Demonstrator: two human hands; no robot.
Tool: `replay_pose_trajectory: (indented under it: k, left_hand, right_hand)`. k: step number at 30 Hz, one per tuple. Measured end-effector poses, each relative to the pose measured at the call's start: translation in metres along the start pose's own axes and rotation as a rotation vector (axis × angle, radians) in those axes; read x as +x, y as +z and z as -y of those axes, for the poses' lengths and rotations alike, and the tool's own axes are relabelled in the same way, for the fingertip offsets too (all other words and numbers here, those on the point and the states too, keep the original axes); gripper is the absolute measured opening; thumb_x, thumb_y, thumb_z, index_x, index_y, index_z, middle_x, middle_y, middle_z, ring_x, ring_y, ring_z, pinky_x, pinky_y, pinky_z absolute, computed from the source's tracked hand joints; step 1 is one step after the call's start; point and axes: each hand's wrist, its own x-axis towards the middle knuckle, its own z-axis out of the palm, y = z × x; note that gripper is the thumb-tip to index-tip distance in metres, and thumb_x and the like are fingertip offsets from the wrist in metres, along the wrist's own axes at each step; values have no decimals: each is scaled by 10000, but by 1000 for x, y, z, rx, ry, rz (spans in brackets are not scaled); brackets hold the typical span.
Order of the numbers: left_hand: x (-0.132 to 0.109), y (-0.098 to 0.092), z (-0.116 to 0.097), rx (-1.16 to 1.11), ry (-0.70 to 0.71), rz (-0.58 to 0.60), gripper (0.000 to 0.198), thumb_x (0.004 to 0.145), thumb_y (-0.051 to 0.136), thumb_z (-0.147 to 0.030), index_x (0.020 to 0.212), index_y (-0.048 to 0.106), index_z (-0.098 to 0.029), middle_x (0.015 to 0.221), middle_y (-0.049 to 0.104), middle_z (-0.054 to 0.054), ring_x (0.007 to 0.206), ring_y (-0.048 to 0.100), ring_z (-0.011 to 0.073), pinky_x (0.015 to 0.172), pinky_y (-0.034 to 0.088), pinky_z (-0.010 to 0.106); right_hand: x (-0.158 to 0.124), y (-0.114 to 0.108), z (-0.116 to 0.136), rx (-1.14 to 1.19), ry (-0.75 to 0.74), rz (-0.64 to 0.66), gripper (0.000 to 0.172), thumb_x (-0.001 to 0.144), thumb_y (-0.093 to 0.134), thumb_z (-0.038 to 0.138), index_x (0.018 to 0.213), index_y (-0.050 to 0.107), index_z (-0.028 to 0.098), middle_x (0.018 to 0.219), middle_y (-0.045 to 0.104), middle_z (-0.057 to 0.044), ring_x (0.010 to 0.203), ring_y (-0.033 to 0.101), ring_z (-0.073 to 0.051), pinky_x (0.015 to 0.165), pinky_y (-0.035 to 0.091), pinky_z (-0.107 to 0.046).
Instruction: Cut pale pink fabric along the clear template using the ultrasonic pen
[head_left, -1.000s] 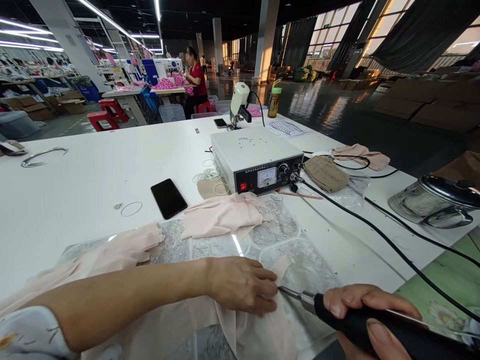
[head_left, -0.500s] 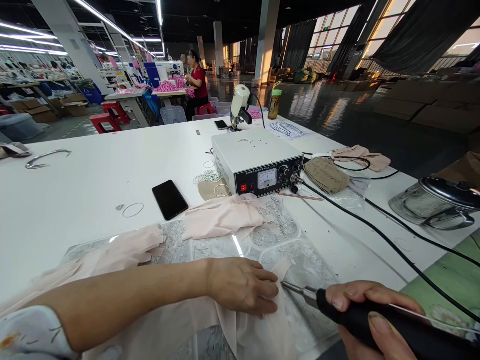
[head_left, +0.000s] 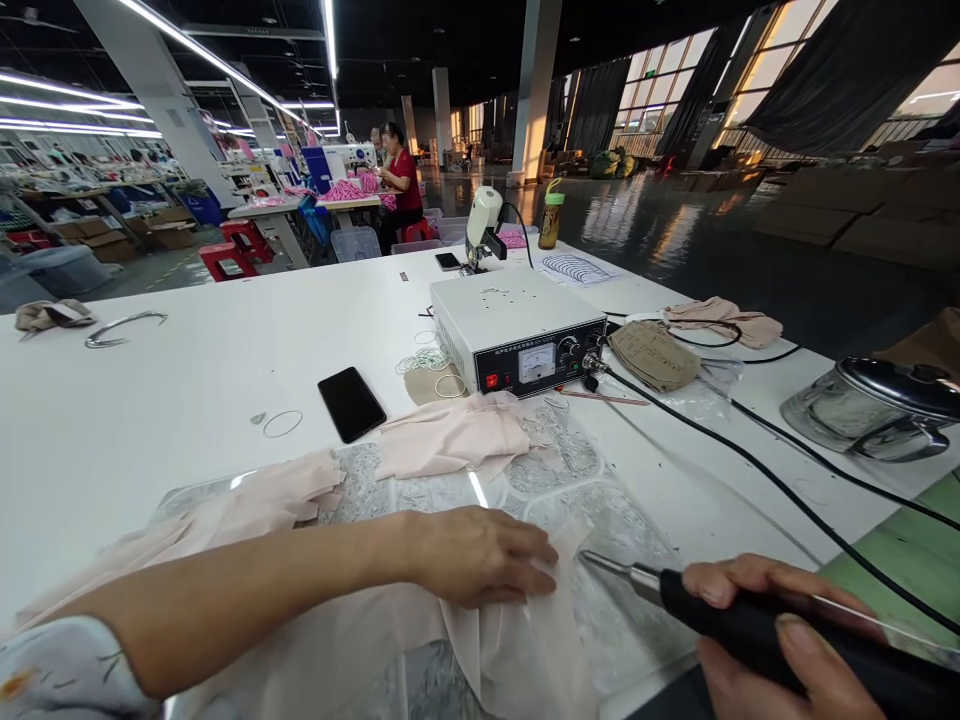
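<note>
My left hand [head_left: 480, 555] lies flat with fingers stretched on a pale pink fabric piece [head_left: 517, 640], pressing it onto a scratched glass plate [head_left: 600, 520]. My right hand [head_left: 780, 640] is closed round a black-handled cutting tool [head_left: 750, 625]. The tool's metal tip [head_left: 600, 562] points left and sits just right of my left fingertips, a small gap away. A black cable [head_left: 750, 465] runs from the tool toward a white control box [head_left: 517, 330]. More pink fabric [head_left: 457, 435] lies on the plate's far side.
A black phone [head_left: 351, 403], thin wire rings [head_left: 283, 424] and a tan pattern piece [head_left: 652, 355] lie on the white table [head_left: 187, 400]. A steel pot with lid [head_left: 870, 410] stands at right. A person in red sits at a far workstation [head_left: 401, 185].
My right hand has drawn the tool to the right, so its tip has left my left fingertips. My left hand has stayed flat on the fabric. The view has shifted slightly.
</note>
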Motion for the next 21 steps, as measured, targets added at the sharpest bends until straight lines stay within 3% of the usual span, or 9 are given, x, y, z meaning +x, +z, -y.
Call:
replay_pose_trajectory:
  k: [4,6,12,18,21]
  left_hand:
    - [-7,-7,-11,-93,-391,-23,190,953,581,-149,1114,682,-136,1190,656,99,1021,664,193,899,525,266]
    - [-9,-8,-18,-82,-500,-21,137,938,626,-208,1035,700,-145,1068,672,81,917,673,190,810,539,265]
    - [-2,6,-34,-44,-675,-3,280,814,770,-383,933,667,-151,952,626,64,878,632,237,792,514,329]
    - [14,20,-45,-24,-744,-3,73,827,673,-170,834,605,-145,954,622,66,868,604,220,821,492,347]
    - [16,18,-47,-44,-732,-12,67,822,610,-94,795,574,-144,914,629,60,846,600,197,797,492,316]
  right_hand:
    - [5,-9,-3,-12,-72,-60,67,755,553,258,821,561,259,753,480,15,590,507,-181,530,472,-381]
    - [5,-12,-4,-15,-68,-73,65,758,558,253,823,561,258,787,483,14,640,530,-187,571,494,-383]
    - [-4,-19,1,-18,80,-110,267,754,652,288,1012,622,228,989,622,-22,952,612,-199,777,554,-334]
    - [-10,-52,-11,-89,239,-36,514,678,805,343,1152,632,249,1259,642,-47,1098,636,-226,908,563,-371]
    - [-25,-74,-24,-126,451,76,550,620,854,371,1116,671,215,1136,714,-88,995,696,-298,803,615,-426]
